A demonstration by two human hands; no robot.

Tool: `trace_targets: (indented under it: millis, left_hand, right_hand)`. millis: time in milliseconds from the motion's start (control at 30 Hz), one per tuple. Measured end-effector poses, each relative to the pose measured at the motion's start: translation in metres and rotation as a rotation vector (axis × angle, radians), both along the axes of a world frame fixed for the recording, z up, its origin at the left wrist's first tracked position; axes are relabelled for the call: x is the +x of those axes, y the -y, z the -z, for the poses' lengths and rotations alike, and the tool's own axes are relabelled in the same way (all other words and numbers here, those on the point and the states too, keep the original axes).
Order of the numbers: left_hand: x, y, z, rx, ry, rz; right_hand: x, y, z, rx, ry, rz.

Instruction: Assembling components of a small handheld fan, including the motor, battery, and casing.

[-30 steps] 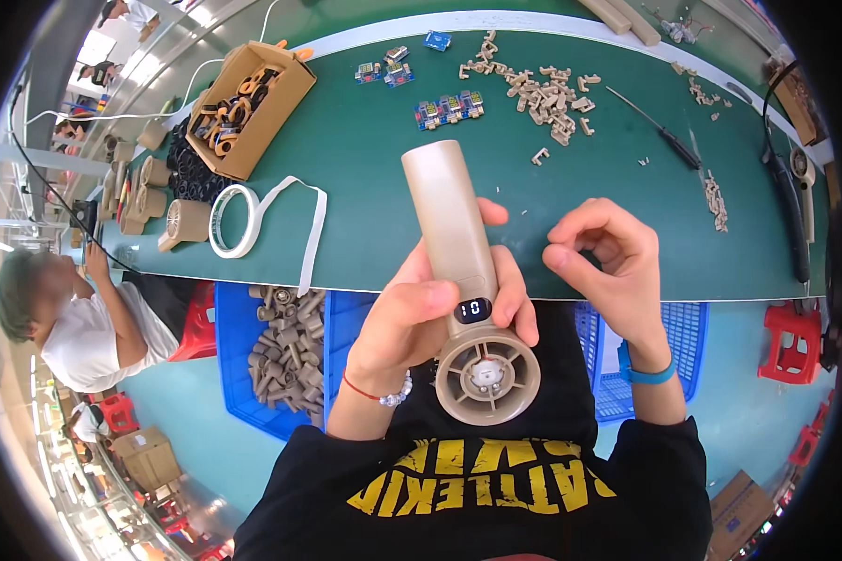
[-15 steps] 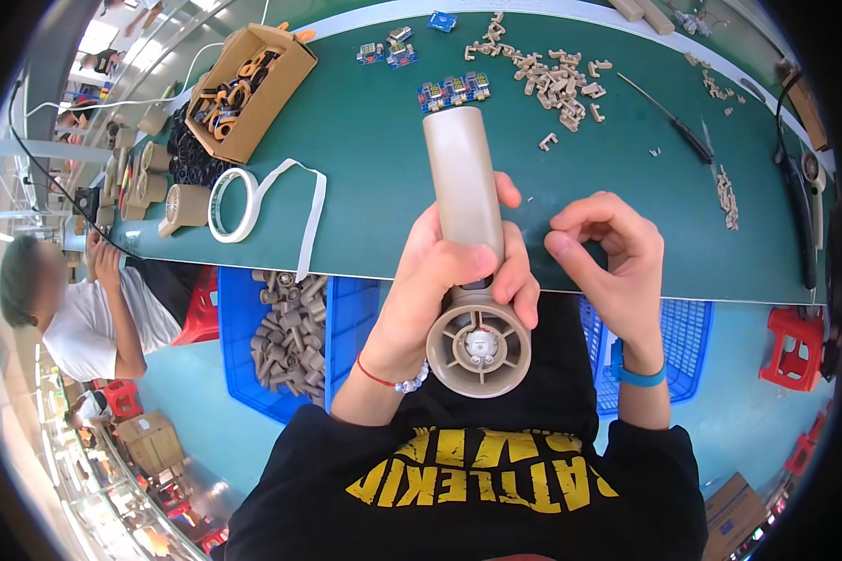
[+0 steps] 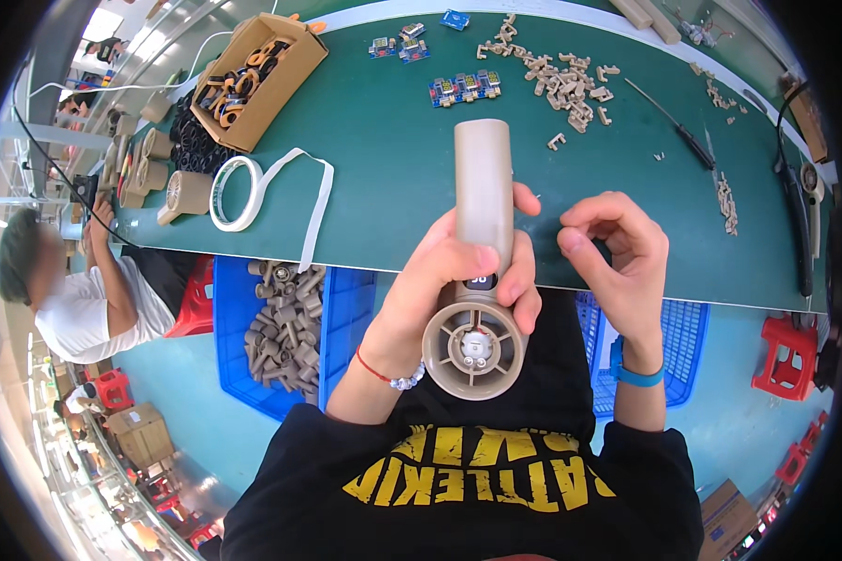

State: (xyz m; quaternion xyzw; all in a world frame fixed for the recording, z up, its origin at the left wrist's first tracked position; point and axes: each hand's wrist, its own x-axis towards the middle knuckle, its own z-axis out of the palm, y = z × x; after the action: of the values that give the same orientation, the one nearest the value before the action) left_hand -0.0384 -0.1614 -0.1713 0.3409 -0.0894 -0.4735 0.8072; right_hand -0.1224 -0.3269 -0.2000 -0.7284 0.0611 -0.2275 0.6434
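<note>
My left hand (image 3: 444, 271) is closed around a beige handheld fan (image 3: 484, 178), its long handle pointing away from me over the table's near edge. The fan's round, spoked head faces up below my fingers, with a silvery motor at its centre. Between handle and head a small dark display shows lit marks, partly covered by my fingers. Just right of the fan, apart from it, my right hand (image 3: 622, 257) is held with thumb and index fingertips together. Anything between those tips is too small or hidden to make out.
On the green table (image 3: 384, 178) are a tape roll (image 3: 237, 194), a cardboard box (image 3: 281, 79) of rings, circuit boards (image 3: 465, 88), loose beige clips (image 3: 566, 89) and a screwdriver (image 3: 690, 140). A blue bin (image 3: 351, 309) of beige parts stands below. Another person (image 3: 94, 299) sits left.
The fan's handle has swung slightly right and toward me in my left hand, and its display now shows more clearly. My right hand has barely moved. The view has shifted slightly.
</note>
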Motion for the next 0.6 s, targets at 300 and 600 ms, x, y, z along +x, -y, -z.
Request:
trace_targets:
  millis: [300, 600]
  left_hand:
    - [-0.001, -0.006, -0.007, -0.035, -0.192, 0.182]
    - [0.017, -0.03, -0.022, 0.182, 0.007, 0.498]
  right_hand:
    - [-0.002, 0.004, -0.005, 0.004, 0.081, 0.045]
    - [-0.006, 0.014, -0.047, -0.556, -0.078, -0.469]
